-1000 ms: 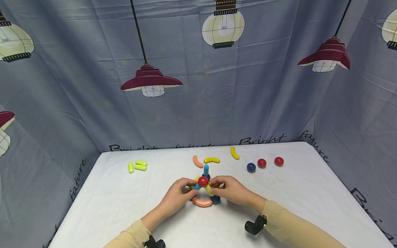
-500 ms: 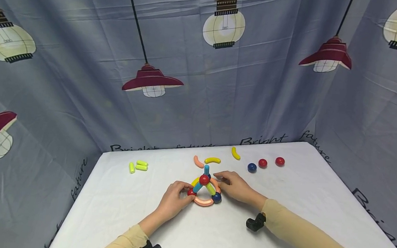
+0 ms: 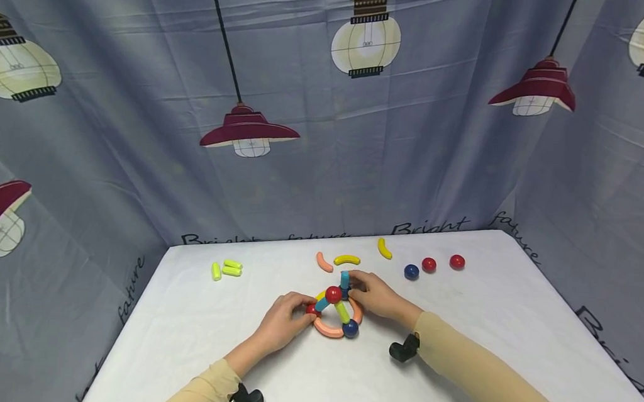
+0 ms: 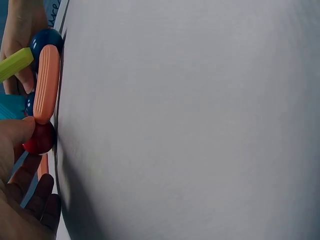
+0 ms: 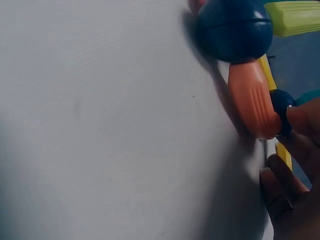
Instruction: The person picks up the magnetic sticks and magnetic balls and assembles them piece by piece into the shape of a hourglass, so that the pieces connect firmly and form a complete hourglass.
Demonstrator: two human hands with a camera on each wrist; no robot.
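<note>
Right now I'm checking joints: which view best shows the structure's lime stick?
Head view, showing the lime stick whole between red ball and blue ball. Both wrist views show it larger but cut off by the frame.

red ball (image 3: 333, 295): glossy | peach rod (image 4: 47, 85): ribbed plastic | backdrop (image 3: 404, 169): creased cloth

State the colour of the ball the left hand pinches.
Red ball, clearest in the left wrist view.

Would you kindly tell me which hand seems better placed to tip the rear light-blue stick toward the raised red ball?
Probably the right hand: it pinches the rear navy ball that bears the rear light-blue stick. The left hand is farther off, pinching the lower red ball.
</note>
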